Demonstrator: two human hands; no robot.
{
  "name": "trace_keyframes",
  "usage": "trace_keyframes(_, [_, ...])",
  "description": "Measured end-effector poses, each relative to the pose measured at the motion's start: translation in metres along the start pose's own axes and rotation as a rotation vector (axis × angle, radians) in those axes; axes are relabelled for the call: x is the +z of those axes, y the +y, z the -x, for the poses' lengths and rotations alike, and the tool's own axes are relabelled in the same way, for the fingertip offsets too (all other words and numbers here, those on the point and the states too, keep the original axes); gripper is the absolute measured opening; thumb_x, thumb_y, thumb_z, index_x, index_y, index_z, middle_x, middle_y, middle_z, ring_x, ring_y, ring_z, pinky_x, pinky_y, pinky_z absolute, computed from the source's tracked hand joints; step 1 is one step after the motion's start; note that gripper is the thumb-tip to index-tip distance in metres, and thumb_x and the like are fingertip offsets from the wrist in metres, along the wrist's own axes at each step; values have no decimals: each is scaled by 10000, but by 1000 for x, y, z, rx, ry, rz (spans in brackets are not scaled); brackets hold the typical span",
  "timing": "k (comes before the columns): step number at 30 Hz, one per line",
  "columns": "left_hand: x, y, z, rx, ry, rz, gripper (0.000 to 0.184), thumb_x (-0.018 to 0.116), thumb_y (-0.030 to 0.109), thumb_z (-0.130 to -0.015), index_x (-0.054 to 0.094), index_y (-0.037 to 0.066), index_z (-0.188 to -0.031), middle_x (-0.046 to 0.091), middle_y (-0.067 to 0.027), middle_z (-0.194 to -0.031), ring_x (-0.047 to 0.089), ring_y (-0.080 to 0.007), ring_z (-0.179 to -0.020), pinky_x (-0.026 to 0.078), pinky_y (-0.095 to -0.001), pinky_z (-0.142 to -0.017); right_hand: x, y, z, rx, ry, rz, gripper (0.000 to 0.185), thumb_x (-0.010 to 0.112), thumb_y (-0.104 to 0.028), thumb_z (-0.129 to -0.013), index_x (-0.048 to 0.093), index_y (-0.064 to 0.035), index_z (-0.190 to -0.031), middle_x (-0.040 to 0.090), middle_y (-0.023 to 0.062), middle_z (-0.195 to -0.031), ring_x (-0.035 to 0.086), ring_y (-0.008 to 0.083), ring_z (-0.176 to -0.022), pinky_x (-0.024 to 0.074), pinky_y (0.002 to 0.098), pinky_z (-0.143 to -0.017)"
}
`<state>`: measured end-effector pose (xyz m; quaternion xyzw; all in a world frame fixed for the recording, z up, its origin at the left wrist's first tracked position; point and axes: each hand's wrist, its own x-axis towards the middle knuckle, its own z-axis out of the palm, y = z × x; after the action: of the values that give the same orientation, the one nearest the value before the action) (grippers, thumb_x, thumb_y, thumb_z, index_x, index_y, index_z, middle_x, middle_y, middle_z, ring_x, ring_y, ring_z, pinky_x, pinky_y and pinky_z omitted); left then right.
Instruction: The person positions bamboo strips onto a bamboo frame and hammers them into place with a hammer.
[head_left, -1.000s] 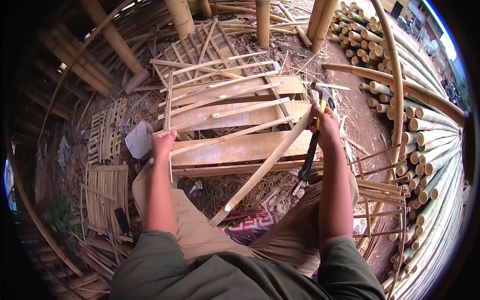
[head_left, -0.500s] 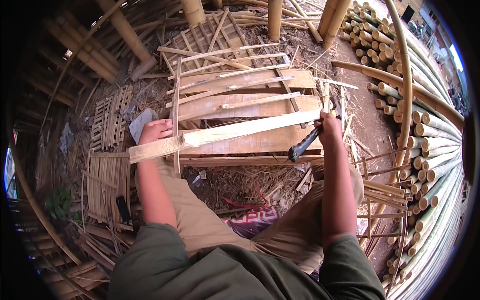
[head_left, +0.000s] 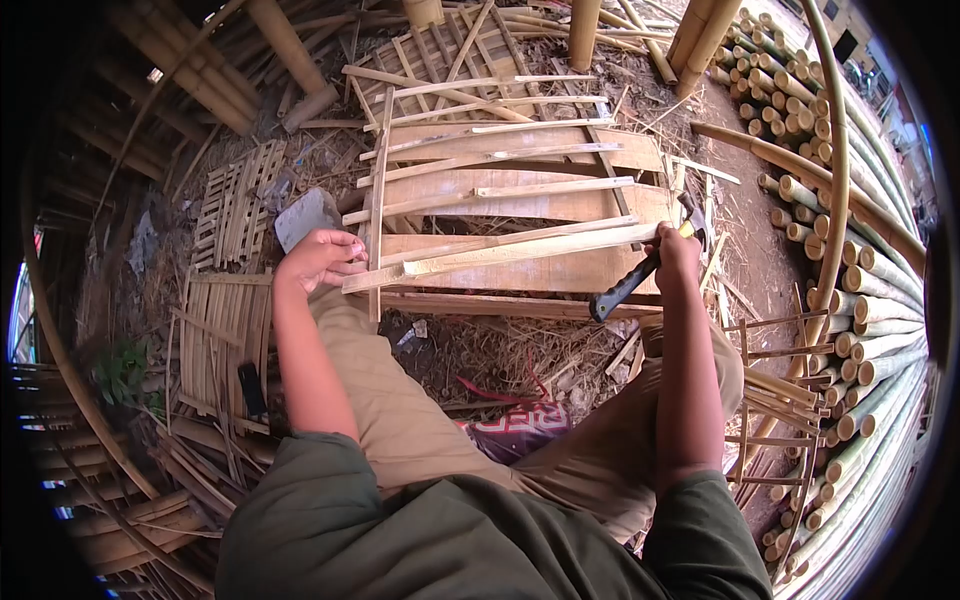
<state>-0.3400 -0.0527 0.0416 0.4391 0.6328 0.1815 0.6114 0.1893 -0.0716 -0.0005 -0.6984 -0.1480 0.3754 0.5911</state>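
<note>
My right hand [head_left: 680, 256] is closed around a hammer [head_left: 622, 291] with a dark handle; its head points away from me. The same hand is at the right end of a pale wooden slat [head_left: 530, 247], which lies across the slatted wooden frame [head_left: 377, 215]. My left hand [head_left: 325, 258] is by the slat's left end, beside the frame's upright strip. Its thumb and fingers are pinched together, and anything between them is too small to make out. Several other slats cross the frame above this one, over wide planks [head_left: 520, 262].
Stacked bamboo poles [head_left: 870, 330] fill the right side. Finished slatted panels [head_left: 225, 345] lie at the left, near a dark phone [head_left: 252, 388]. A grey slab [head_left: 306, 218] is beyond my left hand. A red and dark bag [head_left: 515, 428] sits between my legs.
The slat has gone from being held tilted above the frame to lying lower across it, farther from me. My left fingers have drawn into a pinch. The whole view has shifted slightly.
</note>
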Motion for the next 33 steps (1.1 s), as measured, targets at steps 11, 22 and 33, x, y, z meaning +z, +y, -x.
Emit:
trace_keyframes(11, [7, 4, 2, -51, 158, -134, 230, 688, 245, -903, 681, 78, -1060, 691, -28, -1004, 674, -164, -871, 535, -404, -723, -9, -1, 7, -158, -134, 383, 175, 715, -113, -859, 623, 32, -893, 631, 76, -664, 509, 117, -474, 389, 275, -407])
trace_keyframes(22, [0, -2, -3, -124, 118, -205, 233, 712, 239, -874, 690, 92, -1052, 689, -2, -962, 640, -133, -846, 542, -405, -731, -10, 6, 13, -144, -224, 444, 195, 746, -152, -832, 683, 31, -810, 674, 72, -655, 542, 102, -477, 423, 265, -430])
trace_keyframes(33, [5, -8, -14, -168, 115, -257, 262, 744, 228, -832, 694, 83, -1045, 681, -5, -933, 634, -146, -829, 554, -414, -752, -9, 4, 17, -159, -182, 601, 250, 819, -191, -792, 705, 30, -770, 657, 70, -625, 561, 113, -478, 431, 287, -435])
